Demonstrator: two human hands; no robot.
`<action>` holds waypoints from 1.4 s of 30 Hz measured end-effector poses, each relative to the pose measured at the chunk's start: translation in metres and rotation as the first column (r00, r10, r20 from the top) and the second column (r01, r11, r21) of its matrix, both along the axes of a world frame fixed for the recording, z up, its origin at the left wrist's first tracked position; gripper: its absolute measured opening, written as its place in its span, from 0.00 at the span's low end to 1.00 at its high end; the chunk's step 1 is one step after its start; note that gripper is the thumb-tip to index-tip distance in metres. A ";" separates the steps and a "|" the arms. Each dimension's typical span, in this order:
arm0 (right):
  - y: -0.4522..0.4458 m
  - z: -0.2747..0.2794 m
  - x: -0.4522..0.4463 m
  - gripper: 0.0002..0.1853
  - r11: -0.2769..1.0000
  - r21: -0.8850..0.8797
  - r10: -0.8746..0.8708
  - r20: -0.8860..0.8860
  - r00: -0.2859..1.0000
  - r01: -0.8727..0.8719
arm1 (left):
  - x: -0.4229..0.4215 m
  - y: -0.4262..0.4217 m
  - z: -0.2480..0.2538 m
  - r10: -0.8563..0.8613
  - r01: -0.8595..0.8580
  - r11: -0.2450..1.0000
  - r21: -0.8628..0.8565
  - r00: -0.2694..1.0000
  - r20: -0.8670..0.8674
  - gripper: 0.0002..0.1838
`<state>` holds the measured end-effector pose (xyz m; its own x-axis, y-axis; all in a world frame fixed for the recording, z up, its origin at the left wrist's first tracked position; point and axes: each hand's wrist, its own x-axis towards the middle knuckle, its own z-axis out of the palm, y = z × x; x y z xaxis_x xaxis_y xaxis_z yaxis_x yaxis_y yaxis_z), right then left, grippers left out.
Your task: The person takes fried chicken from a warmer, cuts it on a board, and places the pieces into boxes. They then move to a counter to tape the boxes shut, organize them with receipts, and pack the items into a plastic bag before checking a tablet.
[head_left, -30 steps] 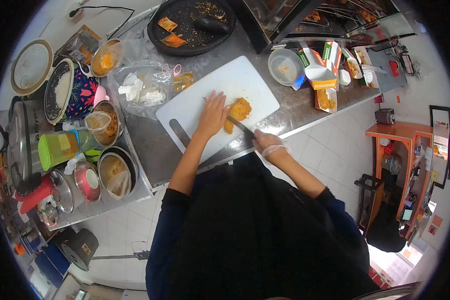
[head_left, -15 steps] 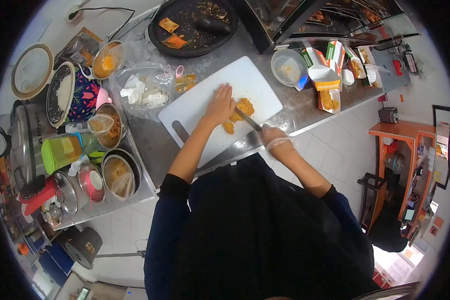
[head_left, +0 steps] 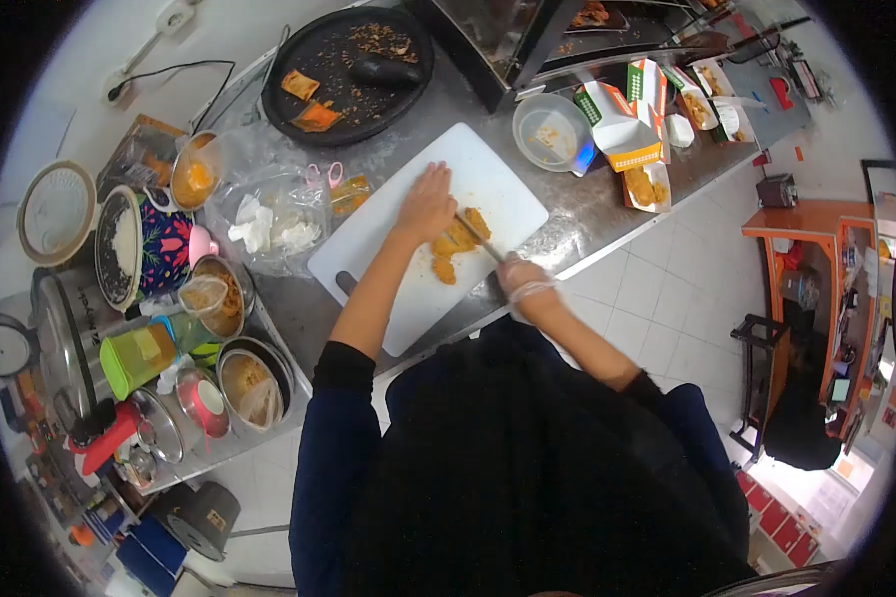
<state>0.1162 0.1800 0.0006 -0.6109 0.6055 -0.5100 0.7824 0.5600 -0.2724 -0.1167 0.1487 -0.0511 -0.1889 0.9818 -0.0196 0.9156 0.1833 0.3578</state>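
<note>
On the white cutting board (head_left: 393, 308) lies golden-brown breaded food (head_left: 444, 267), partly cut, with crumbs around it. My right hand (head_left: 524, 282), in a clear plastic glove, grips the handle of a knife (head_left: 481, 237). Its blade slants across the food, pointing up and left, with pieces on both sides. My left hand (head_left: 428, 206) rests on the board beside the blade tip, fingers stretched out and holding nothing. Whether it touches the blade tip is hard to make out.
Behind the board sits a dark stone mortar plate (head_left: 299, 114) with a pestle (head_left: 386, 71). To the right are a plastic tub (head_left: 550, 134) and open food boxes (head_left: 627, 124). Plastic bags (head_left: 274, 224), a patterned rice container (head_left: 165, 244) and several bowls (head_left: 249, 383) crowd the left.
The whole view has shifted slightly. The knife remains in my right hand across the food, and more of the food shows left of the blade. My left hand stays on the board.
</note>
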 end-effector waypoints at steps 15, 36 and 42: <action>0.013 0.019 -0.007 0.18 0.980 -0.139 -0.133 0.078 0.988 0.142 | 0.001 0.027 0.003 -0.054 0.060 0.996 0.060 0.994 -0.091 0.30; -0.015 -0.023 -0.070 0.31 0.789 0.339 0.613 -0.410 0.675 -0.512 | 0.024 -0.151 0.061 0.529 -0.829 0.533 0.169 0.482 0.699 0.27; 0.045 -0.016 -0.062 0.21 0.982 -0.120 0.014 -0.714 0.700 -0.143 | 0.046 -0.111 0.095 0.490 -0.932 0.333 0.145 0.302 0.818 0.25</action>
